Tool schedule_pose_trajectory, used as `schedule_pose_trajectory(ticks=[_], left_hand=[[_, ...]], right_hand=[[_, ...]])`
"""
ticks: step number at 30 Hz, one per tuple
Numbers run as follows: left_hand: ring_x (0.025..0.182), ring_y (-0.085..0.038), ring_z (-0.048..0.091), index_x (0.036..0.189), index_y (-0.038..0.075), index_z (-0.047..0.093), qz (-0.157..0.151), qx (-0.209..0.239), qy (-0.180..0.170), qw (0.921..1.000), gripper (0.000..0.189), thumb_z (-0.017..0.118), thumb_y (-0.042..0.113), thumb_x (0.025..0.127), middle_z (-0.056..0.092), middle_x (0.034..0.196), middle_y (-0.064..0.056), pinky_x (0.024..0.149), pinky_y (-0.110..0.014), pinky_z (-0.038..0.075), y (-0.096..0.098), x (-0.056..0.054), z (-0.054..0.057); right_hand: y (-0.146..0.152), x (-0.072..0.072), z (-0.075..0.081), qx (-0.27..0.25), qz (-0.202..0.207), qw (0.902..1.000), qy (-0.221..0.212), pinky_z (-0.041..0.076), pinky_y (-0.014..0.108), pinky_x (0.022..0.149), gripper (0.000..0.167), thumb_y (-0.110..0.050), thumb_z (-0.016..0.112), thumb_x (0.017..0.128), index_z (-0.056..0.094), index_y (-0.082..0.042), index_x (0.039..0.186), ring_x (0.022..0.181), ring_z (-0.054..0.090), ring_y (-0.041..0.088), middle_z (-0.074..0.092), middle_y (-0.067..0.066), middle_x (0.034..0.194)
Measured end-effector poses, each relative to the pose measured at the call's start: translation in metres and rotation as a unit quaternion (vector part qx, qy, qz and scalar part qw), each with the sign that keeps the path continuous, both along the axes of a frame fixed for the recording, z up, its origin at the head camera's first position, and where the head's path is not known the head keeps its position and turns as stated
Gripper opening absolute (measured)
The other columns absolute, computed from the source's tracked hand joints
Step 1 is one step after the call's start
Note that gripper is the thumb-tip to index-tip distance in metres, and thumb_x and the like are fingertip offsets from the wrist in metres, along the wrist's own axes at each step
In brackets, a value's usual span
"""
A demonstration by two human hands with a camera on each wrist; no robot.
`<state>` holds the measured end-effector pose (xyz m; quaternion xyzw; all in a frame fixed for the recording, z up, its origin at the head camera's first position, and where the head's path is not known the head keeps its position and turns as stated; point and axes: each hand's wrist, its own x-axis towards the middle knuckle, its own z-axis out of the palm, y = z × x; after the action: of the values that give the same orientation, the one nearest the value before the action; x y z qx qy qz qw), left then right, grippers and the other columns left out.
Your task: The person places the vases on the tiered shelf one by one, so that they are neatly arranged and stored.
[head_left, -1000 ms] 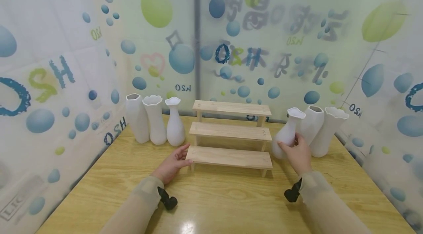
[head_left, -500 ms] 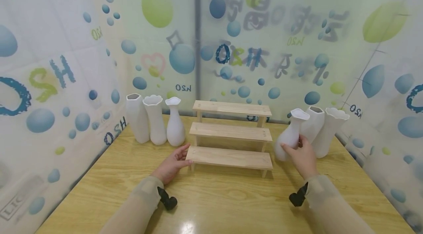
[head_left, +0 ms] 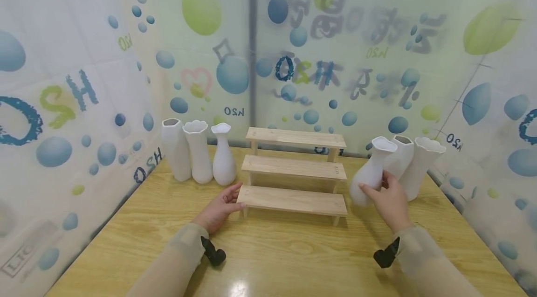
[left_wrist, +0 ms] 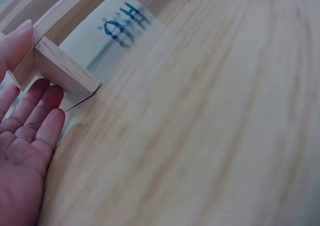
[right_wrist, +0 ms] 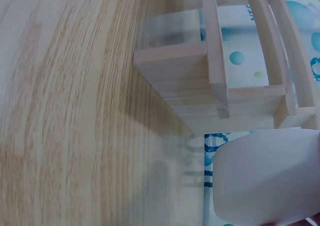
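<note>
My right hand (head_left: pixel 392 199) grips a narrow-necked white vase (head_left: pixel 364 180) round its body, to the right of the stepped wooden stand (head_left: pixel 293 198). The vase leans to the right, and its base (right_wrist: pixel 250 181) appears just off the table in the right wrist view. Only a bit of that hand shows there. My left hand (head_left: pixel 217 211) holds the left end of the stand's lowest shelf, with the thumb (left_wrist: pixel 17 41) over the board and the index finger under its corner. The other fingers (left_wrist: pixel 42 111) extend near the stand's leg (left_wrist: pixel 65 71).
A faceted white vase (head_left: pixel 399 157) and a scallop-rimmed one (head_left: pixel 421 166) stand behind my right hand. Three white vases, a faceted (head_left: pixel 176 152), a scalloped (head_left: pixel 199 155) and a narrow-necked one (head_left: pixel 223 159), stand left of the stand. Patterned curtains border the wooden table (head_left: pixel 285 259).
My right hand and the vase in it have shifted slightly to the right and towards me. The left hand and the stand have stayed in place.
</note>
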<state>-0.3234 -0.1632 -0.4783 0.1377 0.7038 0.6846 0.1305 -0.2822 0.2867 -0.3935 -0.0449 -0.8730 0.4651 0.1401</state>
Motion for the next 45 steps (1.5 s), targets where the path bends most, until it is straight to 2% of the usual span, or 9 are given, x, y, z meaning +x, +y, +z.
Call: schedule_pose_trajectory(ticks=[12,19,26,32,45], left_hand=[[0.114,-0.021,0.049,0.153,0.007,0.020,-0.001,0.008,-0.003,1.0000,0.076,0.065,0.010,0.092,0.046,0.133,-0.017,0.104,-0.040,0.032,0.000,0.000,0.001],[0.114,-0.021,0.049,0.153,0.006,0.019,-0.005,0.012,0.001,0.9999,0.077,0.066,0.010,0.091,0.046,0.134,-0.018,0.101,-0.035,0.035,0.001,0.000,0.001],[0.113,-0.020,0.050,0.152,0.004,0.019,-0.002,0.011,0.005,0.9999,0.077,0.066,0.010,0.091,0.047,0.133,-0.019,0.099,-0.031,0.037,0.000,0.000,0.001],[0.112,-0.020,0.051,0.152,0.003,0.019,-0.001,0.015,0.006,0.9999,0.077,0.065,0.009,0.091,0.047,0.132,-0.018,0.099,-0.032,0.037,0.000,0.000,0.000],[0.113,-0.020,0.050,0.153,0.006,0.018,-0.004,0.015,0.001,0.9999,0.077,0.065,0.008,0.091,0.046,0.134,-0.018,0.102,-0.035,0.034,0.000,-0.001,-0.001]], right_hand=[[-0.005,0.010,0.010,0.025,0.012,0.9995,0.014,0.038,0.063,0.096,0.087,-0.047,0.067,0.087,0.027,0.003,0.147,0.126,0.041,0.045,0.039,0.028,0.142],[-0.007,0.016,0.016,0.031,0.023,0.9992,0.012,0.039,0.063,0.095,0.088,-0.048,0.067,0.087,0.027,0.003,0.147,0.126,0.040,0.045,0.039,0.028,0.142],[-0.013,0.022,0.023,0.040,0.040,0.9979,0.029,0.041,0.062,0.093,0.086,-0.048,0.067,0.087,0.031,0.003,0.146,0.125,0.043,0.044,0.043,0.028,0.140],[-0.021,0.023,0.027,0.042,0.057,0.9966,0.043,0.041,0.061,0.094,0.083,-0.048,0.068,0.086,0.036,0.001,0.144,0.124,0.045,0.042,0.046,0.024,0.138],[-0.037,0.025,0.032,0.025,0.089,0.9949,0.040,0.039,0.060,0.097,0.084,-0.047,0.071,0.084,0.036,0.000,0.145,0.125,0.045,0.040,0.046,0.022,0.139]])
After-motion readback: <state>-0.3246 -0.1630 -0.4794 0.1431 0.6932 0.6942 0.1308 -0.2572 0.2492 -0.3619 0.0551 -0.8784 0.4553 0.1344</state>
